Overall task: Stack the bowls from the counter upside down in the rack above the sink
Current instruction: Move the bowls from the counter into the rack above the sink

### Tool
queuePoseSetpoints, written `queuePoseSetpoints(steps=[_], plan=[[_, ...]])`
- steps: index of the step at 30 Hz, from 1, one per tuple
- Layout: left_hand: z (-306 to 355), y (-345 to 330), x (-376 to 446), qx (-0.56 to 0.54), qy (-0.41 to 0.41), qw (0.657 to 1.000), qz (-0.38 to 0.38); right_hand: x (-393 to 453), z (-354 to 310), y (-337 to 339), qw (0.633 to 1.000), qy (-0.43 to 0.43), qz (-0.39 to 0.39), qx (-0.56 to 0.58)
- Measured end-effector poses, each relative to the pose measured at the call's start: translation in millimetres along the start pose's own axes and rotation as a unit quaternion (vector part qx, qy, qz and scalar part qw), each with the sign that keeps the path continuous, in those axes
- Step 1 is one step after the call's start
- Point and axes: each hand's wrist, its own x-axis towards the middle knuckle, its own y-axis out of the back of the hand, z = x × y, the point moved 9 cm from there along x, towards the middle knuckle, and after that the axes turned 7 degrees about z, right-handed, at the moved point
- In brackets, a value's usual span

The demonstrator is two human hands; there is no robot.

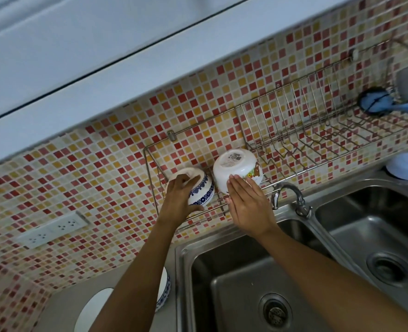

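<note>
Tiled wall rack (193, 213) | our left hand (177, 200) grips blue-patterned bowl (201, 191) inverted to drain | right hand (248, 200), fingers (236, 182) flat, steadies white bowl (236, 167)

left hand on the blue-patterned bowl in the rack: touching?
Touching. The head view shows the left hand wrapped over the upside-down blue-patterned bowl, fingers across its base and thumb under its rim, no gap visible.
</note>
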Motion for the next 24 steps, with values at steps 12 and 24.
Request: queuePoseSetpoints(steps=[12,24], plan=[[-9.1,14.9,-20.9,-0.122,0.09,0.984,0.09,0.3,-0.7,0.4,1.0,0.005,-0.025,-0.006],[-0.9,0.6,-50.5,-0.03,0.109,0.991,0.07,-1.8,-2.4,3.6,1.0,0.009,-0.02,0.006]])
